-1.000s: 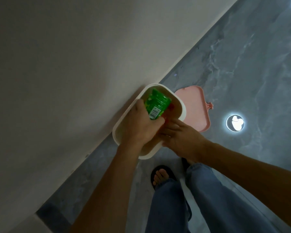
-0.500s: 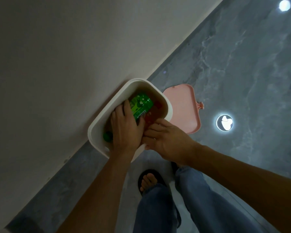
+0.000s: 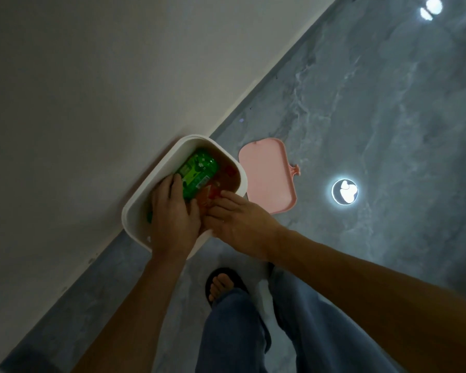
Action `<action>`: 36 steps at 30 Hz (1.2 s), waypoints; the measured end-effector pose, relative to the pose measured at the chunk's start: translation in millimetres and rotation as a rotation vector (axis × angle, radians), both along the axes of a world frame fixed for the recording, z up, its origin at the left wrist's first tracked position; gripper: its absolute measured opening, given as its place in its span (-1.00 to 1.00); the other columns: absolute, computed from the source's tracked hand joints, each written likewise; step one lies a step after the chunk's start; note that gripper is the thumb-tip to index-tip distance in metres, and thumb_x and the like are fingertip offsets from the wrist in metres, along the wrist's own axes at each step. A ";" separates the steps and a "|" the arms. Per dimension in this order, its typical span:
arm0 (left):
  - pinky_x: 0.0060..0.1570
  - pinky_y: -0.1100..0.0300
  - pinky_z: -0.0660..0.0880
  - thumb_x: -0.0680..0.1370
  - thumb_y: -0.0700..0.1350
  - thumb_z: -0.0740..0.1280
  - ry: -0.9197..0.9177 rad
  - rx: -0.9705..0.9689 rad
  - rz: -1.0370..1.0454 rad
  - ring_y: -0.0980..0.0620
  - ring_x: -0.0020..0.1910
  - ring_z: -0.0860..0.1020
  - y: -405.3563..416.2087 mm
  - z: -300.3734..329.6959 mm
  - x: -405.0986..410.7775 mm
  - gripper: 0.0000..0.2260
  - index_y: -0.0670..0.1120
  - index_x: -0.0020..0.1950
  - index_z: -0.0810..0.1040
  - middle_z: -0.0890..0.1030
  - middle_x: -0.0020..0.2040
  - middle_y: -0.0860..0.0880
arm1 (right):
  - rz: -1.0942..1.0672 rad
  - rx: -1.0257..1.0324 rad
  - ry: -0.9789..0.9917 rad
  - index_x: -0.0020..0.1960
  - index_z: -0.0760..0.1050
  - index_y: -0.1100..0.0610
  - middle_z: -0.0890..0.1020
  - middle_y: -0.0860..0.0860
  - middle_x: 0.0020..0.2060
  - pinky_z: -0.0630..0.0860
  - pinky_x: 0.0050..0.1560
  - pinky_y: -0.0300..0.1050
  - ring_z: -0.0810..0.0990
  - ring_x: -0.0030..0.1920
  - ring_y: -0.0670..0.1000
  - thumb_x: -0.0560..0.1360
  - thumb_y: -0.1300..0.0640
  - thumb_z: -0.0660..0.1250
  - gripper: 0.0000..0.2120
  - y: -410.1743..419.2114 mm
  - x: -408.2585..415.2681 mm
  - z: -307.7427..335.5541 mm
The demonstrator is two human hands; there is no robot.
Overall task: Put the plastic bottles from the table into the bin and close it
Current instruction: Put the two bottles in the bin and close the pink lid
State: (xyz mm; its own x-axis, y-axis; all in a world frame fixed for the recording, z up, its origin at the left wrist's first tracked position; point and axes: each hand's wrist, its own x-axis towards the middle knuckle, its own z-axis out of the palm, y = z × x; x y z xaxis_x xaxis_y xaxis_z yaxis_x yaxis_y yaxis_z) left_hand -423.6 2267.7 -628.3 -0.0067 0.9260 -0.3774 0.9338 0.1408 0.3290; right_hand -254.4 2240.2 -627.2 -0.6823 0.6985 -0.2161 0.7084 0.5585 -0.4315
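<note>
Fingers (image 3: pixel 176 184) of left hand (image 3: pixel 172 214) curl on green bottle (image 3: pixel 198 172) inside bin (image 3: pixel 135 211).

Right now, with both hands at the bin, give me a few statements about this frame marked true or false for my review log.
1. The pink lid sits closed on the bin. False: it lies on the floor beside the white bin.
2. The green bottle is inside the bin. True.
3. The left hand reaches into the bin, touching the green bottle. True.
4. The right hand is holding the lid. False: its fingers are at the bin's rim, near a red-labelled item.
5. The bin stands against the wall. True.
</note>
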 end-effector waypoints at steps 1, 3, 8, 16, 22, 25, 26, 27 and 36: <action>0.35 -0.16 0.49 0.63 -0.13 0.31 -0.044 0.042 0.038 -0.13 0.38 0.48 -3.8 7.9 3.3 -0.54 -0.15 0.53 0.40 0.48 0.43 -0.15 | -0.003 0.005 0.034 0.36 0.51 0.06 0.56 0.05 0.34 0.21 0.54 0.07 0.45 0.41 0.09 0.60 0.08 0.20 -0.64 -1.5 4.5 3.1; 0.17 -0.07 0.60 0.65 -0.10 0.27 -0.160 0.181 0.150 0.01 0.19 0.55 -11.6 29.5 16.3 -0.71 -0.07 0.36 0.52 0.54 0.25 0.00 | 0.015 0.019 0.116 0.42 0.46 0.08 0.51 0.06 0.39 0.24 0.52 0.05 0.39 0.46 0.08 0.61 0.13 0.17 -0.61 -5.7 22.5 10.2; -0.13 0.39 0.46 0.64 -0.11 0.28 -0.483 0.289 0.066 0.29 -0.10 0.50 -40.0 48.8 89.6 -0.93 0.00 0.07 0.55 0.50 -0.08 0.19 | 0.047 -0.015 0.078 0.30 0.47 0.04 0.57 0.06 0.22 0.48 0.27 0.03 0.50 0.26 0.08 0.49 0.16 0.32 -0.63 -4.5 112.6 1.0; 0.01 0.34 0.49 0.59 0.13 0.37 -0.403 -0.294 0.205 0.12 0.13 0.56 -54.3 -97.0 205.4 -0.66 0.01 0.30 0.50 0.60 0.20 0.05 | -0.150 -0.076 -0.476 0.57 0.17 0.14 0.25 0.14 0.55 0.19 0.52 0.07 0.20 0.56 0.19 0.38 0.30 0.48 -0.16 60.5 197.2 -99.4; -0.01 0.17 0.61 0.59 0.07 0.40 -0.272 -0.282 0.176 0.00 0.04 0.61 -60.2 -166.8 240.1 -0.67 -0.05 0.27 0.49 0.61 0.08 -0.02 | 0.110 -0.146 -0.443 0.56 0.22 0.06 0.23 0.10 0.57 0.15 0.53 -0.04 0.22 0.55 0.11 0.35 0.17 0.51 -0.15 74.3 190.0 -148.6; -0.05 0.18 0.62 0.64 0.00 0.33 -0.204 -0.256 0.144 0.04 -0.05 0.62 -65.9 -173.4 238.8 -0.82 -0.05 0.17 0.55 0.63 0.01 -0.01 | 0.131 -0.111 -0.418 0.45 0.38 0.07 0.39 0.08 0.44 0.30 0.46 -0.03 0.40 0.42 0.10 0.37 0.17 0.49 -0.33 71.4 190.6 -150.9; -0.04 0.19 0.62 0.65 -0.02 0.31 -0.200 -0.250 0.142 0.05 -0.05 0.62 -67.6 -173.0 236.2 -0.84 -0.05 0.15 0.57 0.64 0.01 -0.01 | 0.133 -0.096 -0.423 0.41 0.43 0.07 0.44 0.06 0.40 0.34 0.44 -0.04 0.44 0.37 0.09 0.41 0.14 0.47 -0.41 72.2 191.6 -149.9; -0.03 0.20 0.61 0.65 -0.03 0.30 -0.200 -0.244 0.148 0.06 -0.04 0.62 -69.5 -170.9 232.5 -0.85 -0.05 0.15 0.58 0.65 0.02 -0.01 | 0.137 -0.089 -0.438 0.38 0.46 0.05 0.48 0.05 0.37 0.35 0.43 -0.04 0.46 0.35 0.07 0.43 0.09 0.46 -0.47 72.9 192.2 -147.6; 0.11 0.17 0.59 0.58 -0.13 0.37 -0.217 -0.186 0.035 0.05 0.06 0.56 -90.7 -63.1 173.8 -0.84 -0.06 0.16 0.62 0.63 0.07 -0.01 | 0.149 -0.237 -0.414 0.28 0.48 -0.10 0.61 -0.07 0.16 0.58 0.16 -0.03 0.59 0.15 0.00 0.54 -0.24 0.20 -0.61 38.5 182.7 -57.9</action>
State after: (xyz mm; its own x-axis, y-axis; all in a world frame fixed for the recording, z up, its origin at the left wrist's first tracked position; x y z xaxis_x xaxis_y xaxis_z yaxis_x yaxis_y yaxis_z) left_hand -249.7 2177.0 -691.4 0.0619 0.8414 -0.5368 0.8378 0.2485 0.4861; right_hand -71.7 2278.7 -685.2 -0.5947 0.4987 -0.6306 0.7668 0.5875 -0.2585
